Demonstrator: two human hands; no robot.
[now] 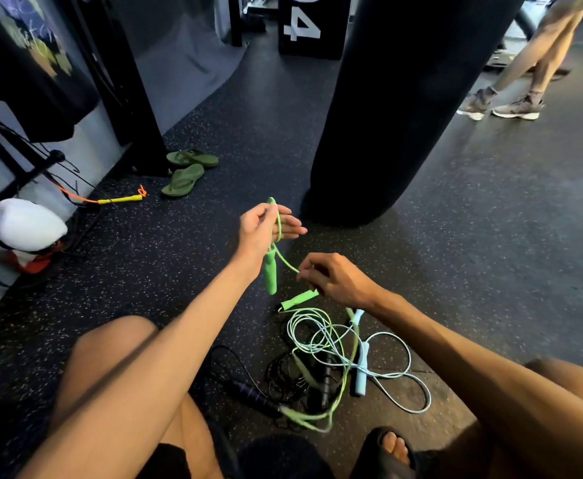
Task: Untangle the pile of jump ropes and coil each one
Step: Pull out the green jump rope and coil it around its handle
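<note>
My left hand (266,226) is raised above the floor with a loop of the green jump rope (278,223) over its fingers, and one green handle (270,273) hangs below it. My right hand (335,278) pinches the same green cord, with the second green handle (298,299) sticking out under it. Below, a tangled pile lies on the floor between my legs: a light blue rope (400,375) with pale blue handles, more green cord (317,418), and a black rope (283,378) with a dark purple handle (252,395).
A black punching bag (397,108) hangs just beyond my hands. Green flip-flops (188,172) and a yellow-handled orange rope (120,199) lie at the left, near a white bag (24,224). Another person's legs (525,81) stand at the far right.
</note>
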